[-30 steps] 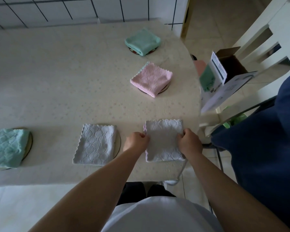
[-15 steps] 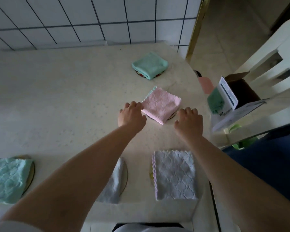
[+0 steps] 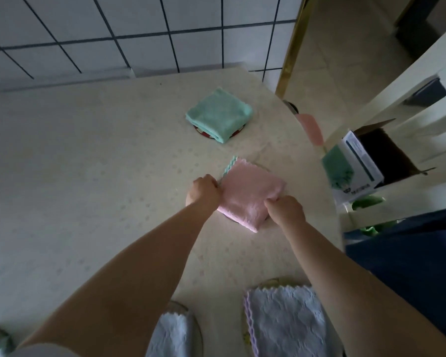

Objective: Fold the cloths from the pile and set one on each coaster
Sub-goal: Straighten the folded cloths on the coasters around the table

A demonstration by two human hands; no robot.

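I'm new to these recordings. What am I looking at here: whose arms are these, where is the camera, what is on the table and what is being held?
There is no machine: a person works with bare hands, filmed by a camera worn on the head that looks down at the table. The left hand and the right hand each pinch an edge of a folded pink cloth lying on a coaster. Farther off, a folded green cloth sits on another coaster. Near the bottom edge lie two pale cloths, one partly hidden by an arm.

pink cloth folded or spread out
Folded: the pink cloth is a compact layered square on its coaster, left hand and right hand gripping its sides.
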